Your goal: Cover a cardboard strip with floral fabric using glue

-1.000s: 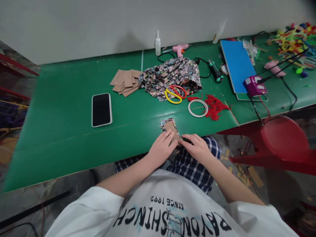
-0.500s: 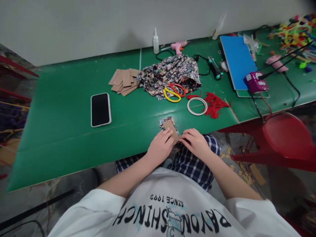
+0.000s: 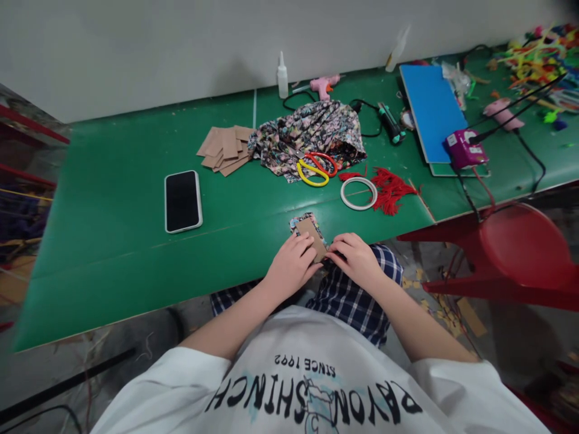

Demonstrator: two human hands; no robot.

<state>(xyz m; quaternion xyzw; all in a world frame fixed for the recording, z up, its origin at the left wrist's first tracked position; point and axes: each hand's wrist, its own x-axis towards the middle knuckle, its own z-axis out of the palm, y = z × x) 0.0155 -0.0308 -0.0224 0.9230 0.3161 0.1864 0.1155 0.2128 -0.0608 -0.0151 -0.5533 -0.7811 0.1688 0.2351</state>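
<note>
A: ok so where was the cardboard strip (image 3: 311, 228)?

B: On top of a floral fabric scrap (image 3: 295, 222), right at the near edge of the green bench (image 3: 113, 223). Some of the print poked out past the far end.

A: And the hands?

B: Left hand (image 3: 292, 265) had its fingers laid over the strip (couldn't tell if that grip was pinching or only pressing). Right hand (image 3: 355, 258) had its fingertips together, grip nipping the scrap's edge by the strip's near corner.

A: What else was around?

B: White ring (image 3: 359, 208) a bit farther back and to the right, red yarn (image 3: 391, 193) just beside it. Yellow-and-red scissors (image 3: 313, 183) lay against the crumpled floral cloth (image 3: 312, 126), with loose cardboard pieces (image 3: 230, 144) at its left end. Phone (image 3: 183, 202) was well off left, and a pink glue gun (image 3: 322, 88) sat at the back.
</note>
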